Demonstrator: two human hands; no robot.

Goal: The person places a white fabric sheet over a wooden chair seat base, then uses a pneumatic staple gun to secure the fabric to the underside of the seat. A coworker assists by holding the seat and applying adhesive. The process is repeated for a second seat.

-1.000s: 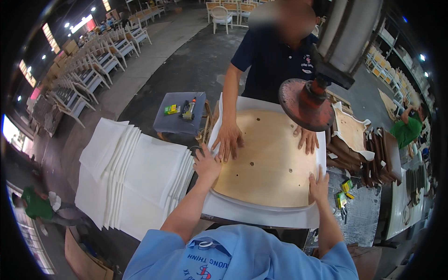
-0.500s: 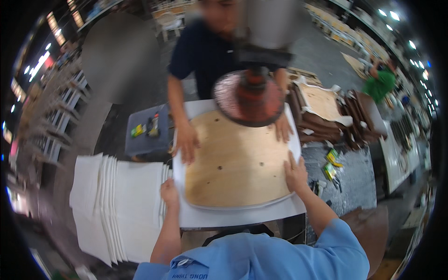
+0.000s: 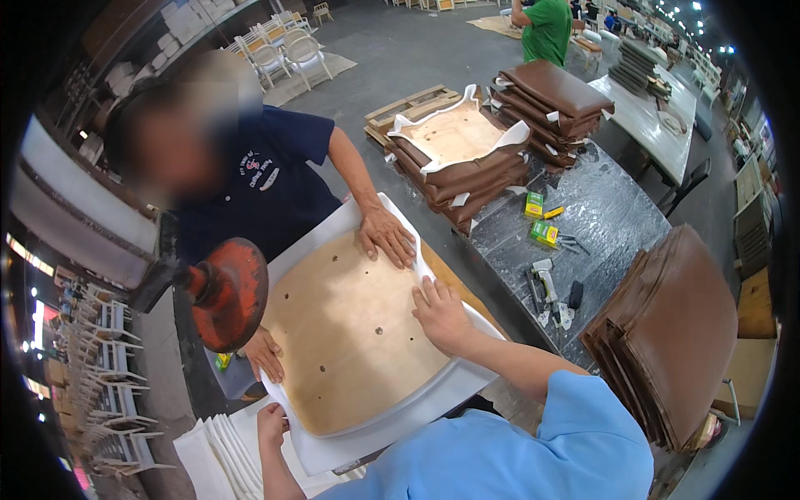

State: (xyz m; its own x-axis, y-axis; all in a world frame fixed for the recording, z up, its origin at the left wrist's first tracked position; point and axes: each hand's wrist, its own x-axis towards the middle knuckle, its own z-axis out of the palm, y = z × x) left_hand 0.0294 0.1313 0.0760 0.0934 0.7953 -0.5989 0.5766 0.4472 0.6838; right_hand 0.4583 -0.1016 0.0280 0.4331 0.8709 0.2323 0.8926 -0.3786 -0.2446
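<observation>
A pale plywood seat panel (image 3: pixel 350 333) with several small holes lies on a larger white padding sheet (image 3: pixel 467 375). At the sheet's near left edge, my left hand (image 3: pixel 272 425) is closed on the white material. My right hand (image 3: pixel 446 317) rests with fingers stretched out along the panel's right edge, over the turned-up sheet. Across from me a co-worker presses one hand (image 3: pixel 387 237) on the far right edge. The co-worker's other hand (image 3: pixel 265 354) is at the left edge, close to my left hand. Above the panel's left side hangs a round red press plate (image 3: pixel 237 292).
White sheets (image 3: pixel 221 458) are stacked at the lower left. To the right, a dark table (image 3: pixel 600 217) carries a staple gun (image 3: pixel 546 283), small yellow-green boxes (image 3: pixel 543 233) and brown padded seats (image 3: pixel 554 92). Brown covers (image 3: pixel 667 333) are piled nearer me. Another person (image 3: pixel 546 29) stands farther off.
My view has swung right, so the panel appears turned and the press plate farther left. The sheet's right edge is now folded up against the panel. My hands remain at the same two sides.
</observation>
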